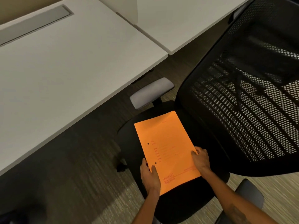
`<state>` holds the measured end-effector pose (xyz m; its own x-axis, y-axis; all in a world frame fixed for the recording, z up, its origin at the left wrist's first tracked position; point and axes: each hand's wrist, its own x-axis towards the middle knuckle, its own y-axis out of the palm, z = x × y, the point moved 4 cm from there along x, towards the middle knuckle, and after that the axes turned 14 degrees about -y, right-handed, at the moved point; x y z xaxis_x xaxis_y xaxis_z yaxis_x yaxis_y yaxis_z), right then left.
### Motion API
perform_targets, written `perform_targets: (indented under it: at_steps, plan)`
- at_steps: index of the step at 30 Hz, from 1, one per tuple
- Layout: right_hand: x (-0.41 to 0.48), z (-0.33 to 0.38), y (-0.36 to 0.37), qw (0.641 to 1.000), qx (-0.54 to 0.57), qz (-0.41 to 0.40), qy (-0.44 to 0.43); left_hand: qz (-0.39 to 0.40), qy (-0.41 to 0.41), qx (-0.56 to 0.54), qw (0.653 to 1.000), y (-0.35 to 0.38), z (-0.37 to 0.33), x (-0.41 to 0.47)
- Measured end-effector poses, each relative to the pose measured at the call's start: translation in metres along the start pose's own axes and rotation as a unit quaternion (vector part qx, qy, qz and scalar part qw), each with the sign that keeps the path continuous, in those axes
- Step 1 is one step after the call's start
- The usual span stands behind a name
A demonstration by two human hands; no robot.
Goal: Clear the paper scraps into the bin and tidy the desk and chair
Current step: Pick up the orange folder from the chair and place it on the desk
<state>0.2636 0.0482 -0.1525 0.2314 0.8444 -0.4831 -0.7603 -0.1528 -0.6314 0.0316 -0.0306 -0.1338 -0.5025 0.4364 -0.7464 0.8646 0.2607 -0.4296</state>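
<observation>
An orange paper folder (165,147) with two punched holes lies over the black seat (208,138) of an office chair. My left hand (149,174) grips its left edge, thumb on top near the lower hole. On the folder's right edge sits my right hand (201,160), fingers curled over it. The chair's black mesh backrest (246,101) rises at the right. A white desk (64,75) fills the upper left. No paper scraps or bin are in view.
A second white desk (181,23) joins the first at the top, with a white divider panel (123,7) between them. The chair's grey armrests (151,92) (250,194) flank the seat. A grey cable-tray lid (34,25) is set into the desk. Dark striped carpet (84,183) covers the floor.
</observation>
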Motion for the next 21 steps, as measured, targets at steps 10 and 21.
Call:
perform_targets:
  at_steps: [10,21]
  plan:
    - [-0.048,0.000,0.003,0.990,0.136,-0.033,0.017,0.029,-0.108,-0.221,0.969,-0.030,0.025,0.003]
    - [-0.104,0.043,0.035,0.982,0.190,-0.007,-0.011,-0.028,-0.040,-0.244,0.969,-0.115,0.031,-0.009]
